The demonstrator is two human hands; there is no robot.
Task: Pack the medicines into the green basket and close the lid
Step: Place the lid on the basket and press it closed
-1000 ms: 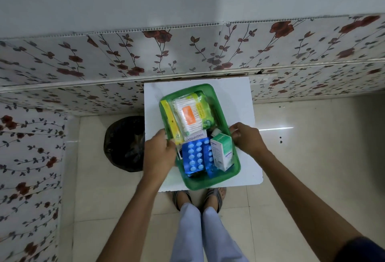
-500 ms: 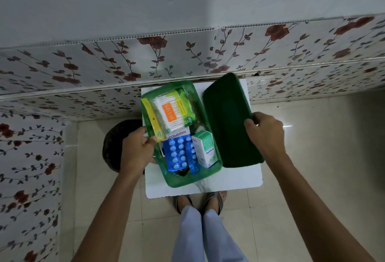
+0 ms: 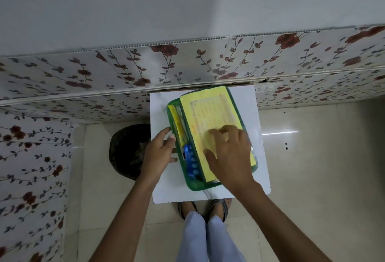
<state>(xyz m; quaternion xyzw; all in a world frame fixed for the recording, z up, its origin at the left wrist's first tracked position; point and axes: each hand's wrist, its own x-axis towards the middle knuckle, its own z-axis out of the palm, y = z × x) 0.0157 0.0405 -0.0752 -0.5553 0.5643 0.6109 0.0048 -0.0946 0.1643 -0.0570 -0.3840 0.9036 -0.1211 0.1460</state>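
Note:
The green basket [image 3: 200,186] stands on a small white table [image 3: 163,180]. Its dark green lid [image 3: 210,112], with a yellow printed label on top, lies tilted over the right and middle of the basket. My right hand [image 3: 231,157] grips the lid's near part, fingers on the label and thumb at its left edge. In the uncovered left strip I see a blue blister pack [image 3: 190,161] and a yellow box [image 3: 178,124]; the other medicines are hidden. My left hand [image 3: 158,153] rests with spread fingers against the basket's left wall.
A black bin bag [image 3: 127,151] sits on the tiled floor left of the table. A flower-patterned wall runs behind the table and down the left side. My feet in sandals [image 3: 205,205] stand at the table's near edge.
My right hand has swung the lid from the table beside the basket over onto the basket, showing its yellow label. The left hand stays at the left wall.

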